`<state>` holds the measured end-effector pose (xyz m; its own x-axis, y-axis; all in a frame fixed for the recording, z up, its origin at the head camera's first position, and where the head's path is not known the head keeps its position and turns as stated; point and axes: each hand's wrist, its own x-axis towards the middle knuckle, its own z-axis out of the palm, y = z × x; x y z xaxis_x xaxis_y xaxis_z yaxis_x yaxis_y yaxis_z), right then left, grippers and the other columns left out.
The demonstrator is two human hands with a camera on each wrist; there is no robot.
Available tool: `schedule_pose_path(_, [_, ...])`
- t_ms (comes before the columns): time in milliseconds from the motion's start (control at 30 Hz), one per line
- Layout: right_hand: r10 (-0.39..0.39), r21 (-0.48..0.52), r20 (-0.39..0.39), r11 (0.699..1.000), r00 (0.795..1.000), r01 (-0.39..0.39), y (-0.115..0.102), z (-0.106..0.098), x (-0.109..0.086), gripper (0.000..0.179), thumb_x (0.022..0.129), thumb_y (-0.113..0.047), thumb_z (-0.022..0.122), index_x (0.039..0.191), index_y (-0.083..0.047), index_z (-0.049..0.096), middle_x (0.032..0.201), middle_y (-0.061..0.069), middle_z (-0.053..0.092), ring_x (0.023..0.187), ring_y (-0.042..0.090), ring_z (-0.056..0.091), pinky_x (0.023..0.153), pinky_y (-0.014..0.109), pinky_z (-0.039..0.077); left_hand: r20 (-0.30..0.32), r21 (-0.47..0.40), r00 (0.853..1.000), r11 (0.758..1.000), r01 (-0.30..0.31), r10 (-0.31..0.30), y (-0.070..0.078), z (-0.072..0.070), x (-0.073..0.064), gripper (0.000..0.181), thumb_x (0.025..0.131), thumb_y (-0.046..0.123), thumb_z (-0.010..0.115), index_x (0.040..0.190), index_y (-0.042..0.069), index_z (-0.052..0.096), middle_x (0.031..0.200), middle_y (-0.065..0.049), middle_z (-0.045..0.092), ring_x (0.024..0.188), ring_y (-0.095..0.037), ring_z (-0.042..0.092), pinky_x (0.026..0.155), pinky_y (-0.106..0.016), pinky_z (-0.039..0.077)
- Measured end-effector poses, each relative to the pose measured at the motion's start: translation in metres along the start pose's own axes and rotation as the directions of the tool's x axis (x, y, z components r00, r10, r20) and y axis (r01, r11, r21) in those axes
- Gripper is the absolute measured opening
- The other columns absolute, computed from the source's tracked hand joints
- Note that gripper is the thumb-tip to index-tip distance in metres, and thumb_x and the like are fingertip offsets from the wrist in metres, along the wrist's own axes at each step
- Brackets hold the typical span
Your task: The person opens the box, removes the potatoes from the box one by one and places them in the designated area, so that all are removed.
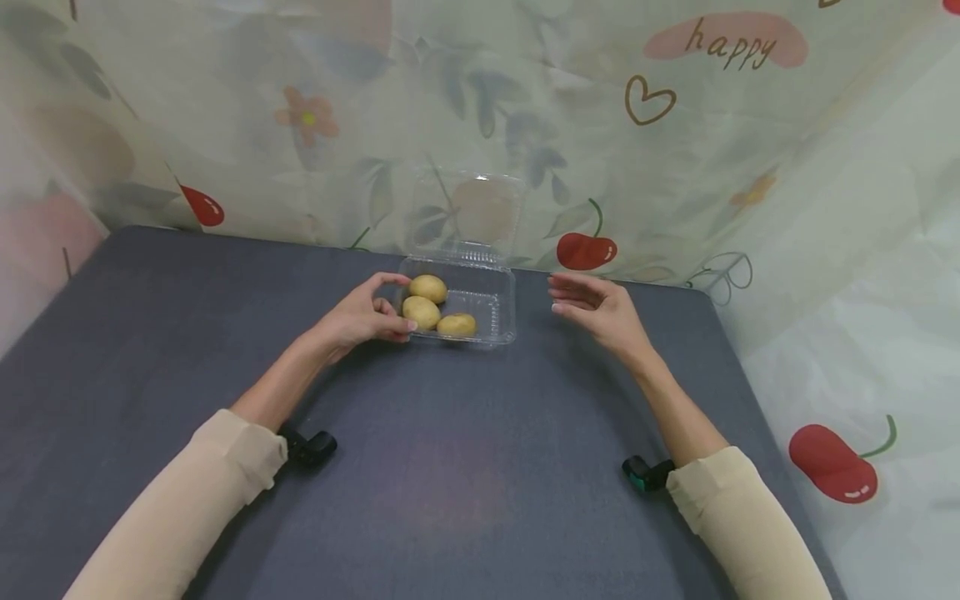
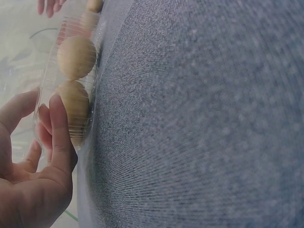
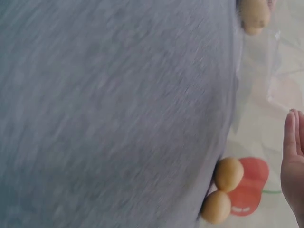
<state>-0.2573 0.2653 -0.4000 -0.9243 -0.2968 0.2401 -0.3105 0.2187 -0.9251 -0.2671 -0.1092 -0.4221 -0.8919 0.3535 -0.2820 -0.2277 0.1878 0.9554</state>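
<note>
A clear plastic container (image 1: pixel 495 321) with its hinged lid (image 1: pixel 465 208) raised stands near the table's far edge. Three potatoes lie inside: a back one (image 1: pixel 428 288), a left one (image 1: pixel 421 312) and a front one (image 1: pixel 457 325). My left hand (image 1: pixel 360 315) holds the container's left end, thumb at the near corner and index finger at the back. Right of the container, my right hand (image 1: pixel 603 312) hovers with extended fingers, holding nothing visible. The right wrist view shows two more potatoes, an upper one (image 3: pixel 228 174) and a lower one (image 3: pixel 216 207), outside the container; in the head view they seem hidden behind my right hand.
The dark grey table (image 1: pixel 450 467) reaches towards me. A printed curtain (image 1: pixel 480 108) hangs along its far edge, close behind the lid, and continues down the right side. Black wrist cameras, a left one (image 1: pixel 311 448) and a right one (image 1: pixel 647 473), sit at my cuffs.
</note>
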Motion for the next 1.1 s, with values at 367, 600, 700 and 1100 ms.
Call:
schedule_pose_path(367, [-0.051,0.05,0.072,0.998,0.996,0.048,-0.006,0.023,0.01,0.045,0.089,0.008,0.069,0.132,0.009,0.057,0.128,0.03,0.059,0.108,0.015,0.067,0.095,0.031,0.054,-0.012,0.002,1.0,1.0,0.011,-0.011,0.0,0.001,0.0,0.079,0.087,0.001,0.076,0.15,0.015,0.031,0.085,-0.014,0.058,0.084,-0.033,0.069,0.084,-0.043,0.06])
schedule_pose_path(600, [-0.069,0.028,0.111,0.997,0.991,0.067,-0.007,0.034,0.015,0.044,0.089,0.007,0.07,0.131,0.008,0.059,0.129,0.033,0.058,0.113,0.037,0.063,0.094,0.033,0.055,-0.01,0.005,1.0,1.0,0.01,-0.01,0.001,0.002,-0.002,0.078,0.087,0.001,0.076,0.149,0.015,0.031,0.084,-0.014,0.059,0.085,-0.034,0.069,0.085,-0.045,0.059])
schedule_pose_path(700, [-0.063,0.014,0.138,0.998,0.988,0.062,-0.01,0.039,0.017,0.043,0.089,0.004,0.071,0.131,0.007,0.06,0.129,0.032,0.057,0.115,0.037,0.062,0.095,0.033,0.055,-0.008,0.002,1.0,1.0,0.003,-0.003,0.002,0.003,-0.002,0.078,0.087,0.0,0.075,0.149,0.014,0.031,0.084,-0.014,0.059,0.085,-0.034,0.069,0.085,-0.045,0.059])
schedule_pose_path(1100, [-0.02,-0.085,0.21,0.996,0.977,0.038,-0.013,0.058,0.027,0.039,0.089,-0.001,0.073,0.127,0.002,0.064,0.125,0.024,0.063,0.114,0.038,0.062,0.093,0.035,0.055,0.0,0.001,1.0,1.0,-0.007,0.007,0.002,0.001,-0.002,0.077,0.088,0.001,0.075,0.15,0.014,0.031,0.084,-0.014,0.06,0.084,-0.031,0.07,0.084,-0.044,0.06])
